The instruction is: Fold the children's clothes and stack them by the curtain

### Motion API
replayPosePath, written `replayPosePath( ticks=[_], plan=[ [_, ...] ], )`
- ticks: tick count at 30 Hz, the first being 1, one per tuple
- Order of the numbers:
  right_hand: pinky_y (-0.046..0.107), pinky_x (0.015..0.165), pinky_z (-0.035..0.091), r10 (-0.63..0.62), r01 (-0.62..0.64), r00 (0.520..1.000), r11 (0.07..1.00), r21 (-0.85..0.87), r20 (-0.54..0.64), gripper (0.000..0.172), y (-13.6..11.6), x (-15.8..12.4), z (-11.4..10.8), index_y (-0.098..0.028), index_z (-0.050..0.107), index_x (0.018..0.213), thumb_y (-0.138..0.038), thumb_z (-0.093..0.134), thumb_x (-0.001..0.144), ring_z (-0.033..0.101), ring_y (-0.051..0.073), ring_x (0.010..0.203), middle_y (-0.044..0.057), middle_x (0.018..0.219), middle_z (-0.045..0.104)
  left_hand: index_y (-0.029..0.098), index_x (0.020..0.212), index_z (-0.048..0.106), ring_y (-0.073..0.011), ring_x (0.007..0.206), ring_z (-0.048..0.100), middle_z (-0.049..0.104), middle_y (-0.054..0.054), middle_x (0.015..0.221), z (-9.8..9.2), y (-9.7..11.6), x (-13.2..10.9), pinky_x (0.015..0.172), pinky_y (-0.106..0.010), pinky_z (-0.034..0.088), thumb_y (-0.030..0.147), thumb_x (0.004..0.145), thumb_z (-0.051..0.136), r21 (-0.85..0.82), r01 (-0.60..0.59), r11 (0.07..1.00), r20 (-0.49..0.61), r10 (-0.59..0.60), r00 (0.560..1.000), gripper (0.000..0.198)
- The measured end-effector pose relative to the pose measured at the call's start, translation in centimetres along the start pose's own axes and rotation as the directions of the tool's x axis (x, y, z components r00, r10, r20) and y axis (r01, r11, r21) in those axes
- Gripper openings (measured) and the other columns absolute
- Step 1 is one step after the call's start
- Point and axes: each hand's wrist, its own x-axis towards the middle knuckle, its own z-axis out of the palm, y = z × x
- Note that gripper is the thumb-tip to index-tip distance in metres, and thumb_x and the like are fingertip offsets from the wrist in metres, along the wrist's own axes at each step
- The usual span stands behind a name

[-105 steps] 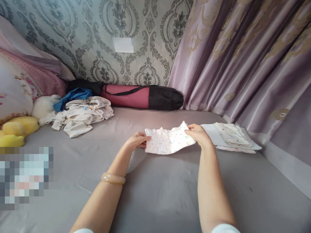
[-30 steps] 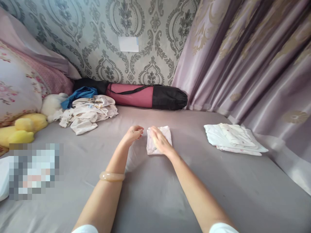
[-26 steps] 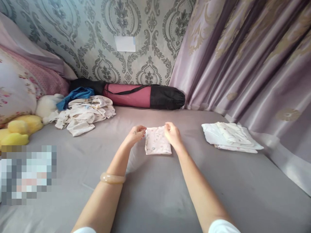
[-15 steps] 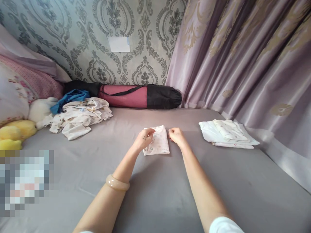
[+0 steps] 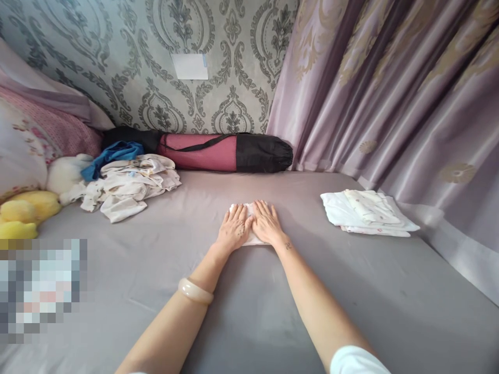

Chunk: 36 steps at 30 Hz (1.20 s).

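Observation:
A small folded piece of white patterned cloth (image 5: 255, 239) lies on the grey bedsheet (image 5: 156, 265), mostly covered by my hands. My left hand (image 5: 234, 226) rests flat on its left half, fingers stretched away from me. On the right half my right hand (image 5: 267, 222) lies flat too, its fingers extended. The thumbs come close together near the middle of the cloth. Whether the cloth is a garment cannot be made out. A bangle (image 5: 195, 291) sits on my left forearm.
A stack of folded clothes (image 5: 370, 213) lies at the right. Crumpled light clothes (image 5: 132, 184) and a blue cloth (image 5: 113, 158) are heaped at the left, near plush toys (image 5: 31, 208). A rolled pink mat (image 5: 202, 158) in a black bag lies along the wall, beside the curtain (image 5: 331, 93).
Both hands have gone from curled fingers at the cloth's sides to lying flat on top of it. My right hand has moved left onto the cloth.

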Motion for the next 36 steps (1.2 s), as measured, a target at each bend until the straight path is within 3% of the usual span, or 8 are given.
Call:
replayPosePath(
  ticks=[3, 11, 16, 23, 27, 30, 32, 36],
  plan=[
    [0.046, 0.119, 0.007, 0.051, -0.051, 0.998, 0.999, 0.013, 0.033, 0.059, 0.5, 0.1, 0.2, -0.008, 0.024, 0.152, -0.03, 0.02, 0.098, 0.011, 0.022, 0.148, 0.009, 0.16, 0.019, 0.011, 0.147, 0.037, -0.0283, 0.146, 0.022, 0.031, -0.014, 0.155, -0.1, -0.4, -0.3, 0.116, -0.046, 0.025, 0.042, 0.1, 0.023, 0.029, 0.045, 0.999, 0.104, -0.048, 0.993, 0.058],
    [0.044, 0.119, 0.007, 0.258, -0.267, 0.96, 0.959, 0.09, 0.108, 0.062, 1.5, 0.1, 0.2, -0.007, 0.014, 0.154, -0.036, 0.015, 0.099, 0.011, 0.021, 0.148, 0.013, 0.161, 0.013, 0.005, 0.151, 0.025, -0.0309, 0.147, 0.015, 0.017, -0.018, 0.159, -0.2, -0.6, -0.4, 0.117, -0.045, 0.02, 0.049, 0.097, 0.027, 0.042, 0.159, 0.986, 0.145, -0.164, 0.976, 0.07],
    [0.042, 0.119, 0.006, 0.305, -0.314, 0.947, 0.945, 0.094, 0.1, 0.065, 2.0, 0.2, 0.2, -0.004, 0.014, 0.153, -0.041, 0.014, 0.1, 0.012, 0.022, 0.148, 0.013, 0.161, 0.014, 0.012, 0.153, 0.02, -0.0315, 0.147, 0.014, 0.011, -0.015, 0.16, -0.9, -1.4, -0.5, 0.116, -0.055, 0.012, 0.052, 0.097, 0.022, 0.037, 0.152, 0.988, 0.218, -0.156, 0.963, 0.069],
    [0.034, 0.113, 0.025, 0.3, -0.303, 0.952, 0.953, 0.031, 0.065, 0.055, 3.1, -0.5, -1.9, -0.011, 0.046, 0.141, -0.04, 0.024, 0.1, 0.033, 0.023, 0.14, 0.015, 0.153, 0.036, 0.02, 0.15, 0.03, -0.0273, 0.146, 0.022, 0.021, -0.011, 0.159, -1.6, -5.1, 0.0, 0.115, -0.058, 0.013, 0.045, 0.097, 0.03, -0.131, 0.015, 0.991, 0.269, 0.021, 0.963, 0.059],
    [0.029, 0.093, 0.042, 0.402, -0.4, 0.914, 0.915, 0.043, -0.047, 0.036, 3.6, -0.8, -3.2, -0.019, 0.067, 0.113, -0.026, 0.036, 0.096, 0.058, 0.023, 0.116, 0.014, 0.126, 0.063, 0.02, 0.125, 0.061, -0.0254, 0.135, 0.044, 0.045, -0.013, 0.147, -2.9, -5.5, 0.6, 0.111, -0.049, 0.031, 0.023, 0.093, 0.032, -0.282, 0.006, 0.96, 0.016, -0.002, 1.0, 0.043],
    [0.028, 0.077, 0.046, 0.471, -0.461, 0.882, 0.872, 0.163, -0.025, 0.032, 3.7, -0.5, -3.5, -0.018, 0.07, 0.09, -0.032, 0.043, 0.094, 0.066, 0.023, 0.095, 0.013, 0.095, 0.071, 0.016, 0.108, 0.068, -0.0226, 0.111, 0.061, 0.065, -0.014, 0.121, -4.2, -4.1, 1.3, 0.099, -0.038, 0.045, 0.02, 0.089, 0.037, -0.477, 0.011, 0.879, -0.163, -0.101, 0.981, 0.036],
    [0.026, 0.066, 0.046, 0.485, -0.488, 0.869, 0.803, 0.343, 0.101, 0.03, 3.6, -0.1, -3.2, -0.018, 0.068, 0.074, -0.039, 0.053, 0.09, 0.066, 0.021, 0.075, 0.009, 0.071, 0.069, 0.017, 0.107, 0.068, -0.0206, 0.093, 0.066, 0.071, -0.011, 0.104, -4.5, -2.8, 1.5, 0.088, -0.034, 0.051, 0.024, 0.087, 0.044, -0.621, 0.054, 0.782, -0.085, -0.136, 0.987, 0.032],
    [0.022, 0.047, 0.041, 0.474, -0.528, 0.829, 0.49, 0.693, 0.296, 0.026, 2.9, 0.3, -2.7, -0.019, 0.058, 0.06, -0.035, 0.071, 0.077, 0.052, 0.012, 0.046, -0.002, 0.047, 0.055, 0.017, 0.106, 0.069, -0.0199, 0.08, 0.066, 0.072, -0.008, 0.096, -3.6, -0.8, 1.3, 0.078, -0.032, 0.052, 0.027, 0.081, 0.057, -0.729, 0.21, 0.652, 0.13, -0.168, 0.977, 0.03]
  ],
)
